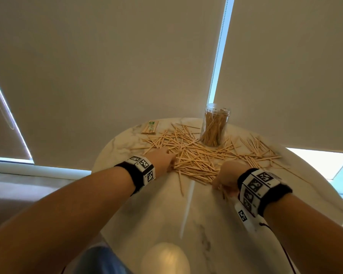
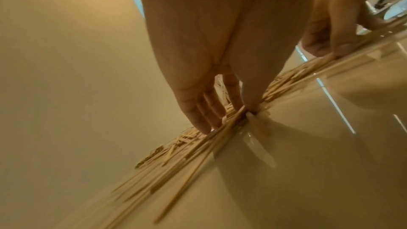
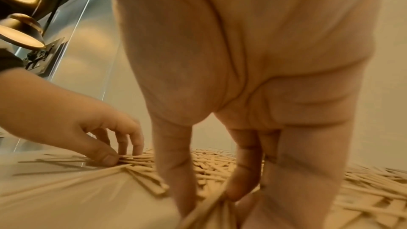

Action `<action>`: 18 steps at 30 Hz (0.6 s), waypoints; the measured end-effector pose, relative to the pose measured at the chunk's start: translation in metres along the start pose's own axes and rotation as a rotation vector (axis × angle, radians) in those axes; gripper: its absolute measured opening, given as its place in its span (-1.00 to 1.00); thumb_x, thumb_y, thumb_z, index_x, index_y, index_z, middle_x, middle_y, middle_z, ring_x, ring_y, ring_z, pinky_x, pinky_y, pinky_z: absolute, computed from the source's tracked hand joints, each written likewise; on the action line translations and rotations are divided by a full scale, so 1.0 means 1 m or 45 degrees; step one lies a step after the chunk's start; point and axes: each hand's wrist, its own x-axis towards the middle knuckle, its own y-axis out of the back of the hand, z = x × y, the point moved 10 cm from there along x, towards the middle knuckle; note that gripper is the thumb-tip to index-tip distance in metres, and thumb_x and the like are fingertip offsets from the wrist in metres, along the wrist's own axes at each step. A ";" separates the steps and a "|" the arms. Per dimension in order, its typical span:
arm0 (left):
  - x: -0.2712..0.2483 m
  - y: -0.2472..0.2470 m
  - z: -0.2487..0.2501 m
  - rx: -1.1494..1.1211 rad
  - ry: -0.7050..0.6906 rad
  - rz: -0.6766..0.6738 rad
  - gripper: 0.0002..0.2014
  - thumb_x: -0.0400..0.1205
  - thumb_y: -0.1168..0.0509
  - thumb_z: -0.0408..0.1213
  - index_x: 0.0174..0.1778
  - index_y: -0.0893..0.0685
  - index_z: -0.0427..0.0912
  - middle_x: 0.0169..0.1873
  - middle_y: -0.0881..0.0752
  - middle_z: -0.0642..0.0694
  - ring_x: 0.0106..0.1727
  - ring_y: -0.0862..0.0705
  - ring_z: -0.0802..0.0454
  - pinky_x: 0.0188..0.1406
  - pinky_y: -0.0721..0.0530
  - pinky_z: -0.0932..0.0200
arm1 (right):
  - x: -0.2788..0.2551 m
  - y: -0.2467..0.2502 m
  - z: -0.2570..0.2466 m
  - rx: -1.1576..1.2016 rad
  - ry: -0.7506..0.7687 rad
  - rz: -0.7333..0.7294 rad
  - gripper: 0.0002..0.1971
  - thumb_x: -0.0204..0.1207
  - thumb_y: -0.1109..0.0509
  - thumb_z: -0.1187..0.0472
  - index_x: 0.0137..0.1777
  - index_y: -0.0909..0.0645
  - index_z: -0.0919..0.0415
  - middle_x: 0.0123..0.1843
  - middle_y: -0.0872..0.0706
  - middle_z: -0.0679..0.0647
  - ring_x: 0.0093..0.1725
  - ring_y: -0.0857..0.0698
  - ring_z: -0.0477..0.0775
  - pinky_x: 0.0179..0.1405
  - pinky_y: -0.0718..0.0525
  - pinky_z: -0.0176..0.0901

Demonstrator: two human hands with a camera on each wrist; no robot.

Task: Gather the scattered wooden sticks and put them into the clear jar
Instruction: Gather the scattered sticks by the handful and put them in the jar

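Looking down over a round marble table (image 1: 216, 224) backed by pale roller blinds (image 1: 111, 66). Spreading across its far half, a wide scatter of thin wooden sticks (image 1: 198, 155), densest between the two hands. Standing upright at the far edge amid the scatter, a clear jar (image 1: 215, 125), lidless and already packed with upright sticks. Lying flat near the far left rim, a small wrapped stick bundle (image 1: 150, 127) (green label on its wrapper). Pinching a few sticks against the tabletop at the pile's left edge, the left hand (image 1: 162, 159), thumb meeting curled fingertips. Gripping a small sheaf of sticks at the pile's near right edge, the right hand (image 1: 229, 179), thumb and fingers curling round them.
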 end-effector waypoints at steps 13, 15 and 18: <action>0.014 0.006 0.013 0.023 0.106 -0.063 -0.64 0.72 -0.30 -0.22 0.42 -0.53 -0.22 0.29 -0.66 -0.21 0.24 -0.67 -0.17 0.14 -0.64 0.02 | 0.002 -0.001 -0.002 -0.155 0.047 0.066 -0.77 0.63 -0.36 0.17 0.13 -0.67 0.31 -0.03 -0.67 0.13 -0.03 -0.69 0.10 0.13 -0.77 -0.12; 0.013 0.006 0.016 0.087 0.073 -0.061 -0.68 0.74 -0.25 -0.23 0.40 -0.52 -0.23 0.30 -0.64 -0.23 0.27 -0.65 -0.20 0.19 -0.63 -0.03 | 0.003 -0.005 0.000 -0.166 0.043 0.054 -0.76 0.63 -0.33 0.16 0.13 -0.69 0.31 -0.11 -0.67 0.11 -0.08 -0.67 0.10 0.01 -0.74 -0.13; 0.013 0.004 0.019 0.120 0.056 -0.054 -0.67 0.75 -0.21 -0.22 0.41 -0.49 -0.24 0.31 -0.61 -0.23 0.29 -0.63 -0.22 0.26 -0.63 -0.10 | 0.003 -0.007 0.001 -0.194 0.030 0.060 -0.80 0.65 -0.30 0.13 -0.11 -0.61 0.25 -0.29 -0.59 0.06 -0.13 -0.64 0.11 -0.21 -0.63 -0.18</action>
